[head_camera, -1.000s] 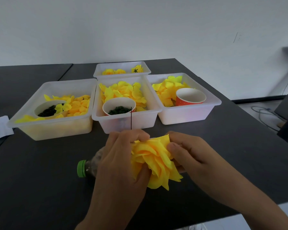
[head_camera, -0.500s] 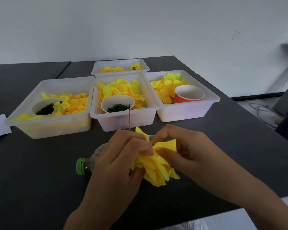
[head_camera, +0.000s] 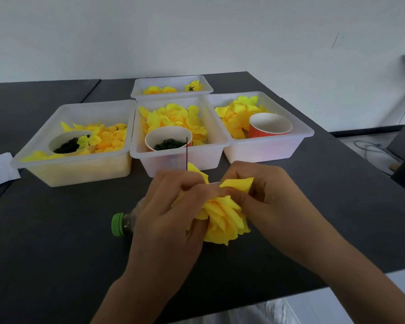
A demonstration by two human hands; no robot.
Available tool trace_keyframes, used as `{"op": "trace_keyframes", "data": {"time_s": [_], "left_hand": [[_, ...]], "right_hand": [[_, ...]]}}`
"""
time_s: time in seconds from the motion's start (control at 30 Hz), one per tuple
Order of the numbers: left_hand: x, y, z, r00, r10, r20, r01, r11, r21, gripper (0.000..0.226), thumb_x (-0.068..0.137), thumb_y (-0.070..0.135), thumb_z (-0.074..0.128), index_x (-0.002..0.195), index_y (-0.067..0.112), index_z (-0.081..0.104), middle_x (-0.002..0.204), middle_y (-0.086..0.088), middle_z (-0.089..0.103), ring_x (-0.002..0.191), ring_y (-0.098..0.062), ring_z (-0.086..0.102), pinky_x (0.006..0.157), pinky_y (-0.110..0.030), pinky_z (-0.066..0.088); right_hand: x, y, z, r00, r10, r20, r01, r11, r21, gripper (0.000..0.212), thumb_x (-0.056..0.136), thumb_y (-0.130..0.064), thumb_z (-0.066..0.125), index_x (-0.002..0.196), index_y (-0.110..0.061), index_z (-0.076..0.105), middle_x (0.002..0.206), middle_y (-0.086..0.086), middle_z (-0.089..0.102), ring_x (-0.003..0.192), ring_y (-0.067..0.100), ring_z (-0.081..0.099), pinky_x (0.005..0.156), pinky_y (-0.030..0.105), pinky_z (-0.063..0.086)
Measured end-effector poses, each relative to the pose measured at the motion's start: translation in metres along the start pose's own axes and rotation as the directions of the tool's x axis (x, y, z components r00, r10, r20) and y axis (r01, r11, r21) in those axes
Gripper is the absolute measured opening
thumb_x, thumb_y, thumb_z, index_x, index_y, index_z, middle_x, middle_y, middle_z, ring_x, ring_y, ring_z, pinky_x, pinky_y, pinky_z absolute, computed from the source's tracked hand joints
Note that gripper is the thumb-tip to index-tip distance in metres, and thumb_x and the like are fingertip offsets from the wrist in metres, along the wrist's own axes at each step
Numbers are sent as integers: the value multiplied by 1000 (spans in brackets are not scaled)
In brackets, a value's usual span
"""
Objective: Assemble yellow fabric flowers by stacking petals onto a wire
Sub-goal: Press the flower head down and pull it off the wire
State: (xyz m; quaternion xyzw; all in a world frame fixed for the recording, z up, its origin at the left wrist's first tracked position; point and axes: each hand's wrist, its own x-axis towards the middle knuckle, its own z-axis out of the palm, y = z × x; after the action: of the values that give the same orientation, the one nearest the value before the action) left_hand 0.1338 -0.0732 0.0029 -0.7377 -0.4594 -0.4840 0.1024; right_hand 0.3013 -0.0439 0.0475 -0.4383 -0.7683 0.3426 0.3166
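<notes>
Compared with half a second ago, both hands sit slightly farther from the near table edge, and a yellow petal flap now stands exposed above the right fingers. The left hand (head_camera: 173,206) has its fingers curled around the layered yellow fabric flower (head_camera: 222,218), gripping it from the left; the right hand (head_camera: 264,195) pinches the same flower from the right, thumb and fingertips meeting at its top. The flower is held just above the black table top (head_camera: 56,253), near its front edge. A thin dark wire (head_camera: 187,153) rises upright from between the left fingers. Behind the left hand lies a clear plastic bottle with a green cap (head_camera: 118,224), on its side, touching the table. Bare table surface extends left and right of the hands. Beyond stand three translucent white plastic bins in a row: the left bin (head_camera: 75,169), the middle bin (head_camera: 175,160) and the right bin (head_camera: 267,148), each holding loose yellow petals and a paper cup. A fourth, smaller bin (head_camera: 171,83) sits farthest back with finished flowers.
</notes>
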Motion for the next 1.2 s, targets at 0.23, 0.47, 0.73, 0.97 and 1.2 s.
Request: {"op": "trace_keyframes", "data": {"time_s": [0.23,0.47,0.73,0.97,1.2], "left_hand": [[-7,0,2,990,-9,-143,13,1000,26,38,74,6,76,104,22,58,105,-4,42,102,-1,37,85,-8,37],[-1,-5,-2,994,15,-104,-17,1000,-11,15,83,12,64,97,15,63,102,-6,50,95,-1,43,85,-4,37],[-1,2,3,985,-58,-162,48,997,-64,12,82,19,64,93,16,68,99,-3,53,94,-1,45,84,-5,38],[-1,5,3,980,-93,-176,78,993,-90,19,78,14,63,96,20,66,100,2,48,93,4,42,83,-3,38],[1,8,3,977,-167,-136,153,982,-108,21,73,14,59,93,17,65,98,4,50,88,1,44,82,-1,39]], "right_hand": [[6,3,-1,997,-66,37,63,995,73,13,90,-25,60,88,-19,71,83,-9,70,83,4,66,77,22,56],[8,2,1,998,-61,-9,61,998,13,22,85,-37,56,89,-19,69,80,-5,68,77,9,64,65,26,55],[3,3,9,989,-98,-110,111,987,113,9,92,-12,60,91,-9,68,86,0,67,81,13,65,74,32,56],[3,6,6,985,-135,-108,154,970,187,9,91,-8,60,88,-4,68,79,0,66,75,10,64,70,24,54],[1,11,3,990,-106,-87,123,967,221,10,90,-8,61,89,-6,70,83,1,68,79,10,65,71,21,53]]}}
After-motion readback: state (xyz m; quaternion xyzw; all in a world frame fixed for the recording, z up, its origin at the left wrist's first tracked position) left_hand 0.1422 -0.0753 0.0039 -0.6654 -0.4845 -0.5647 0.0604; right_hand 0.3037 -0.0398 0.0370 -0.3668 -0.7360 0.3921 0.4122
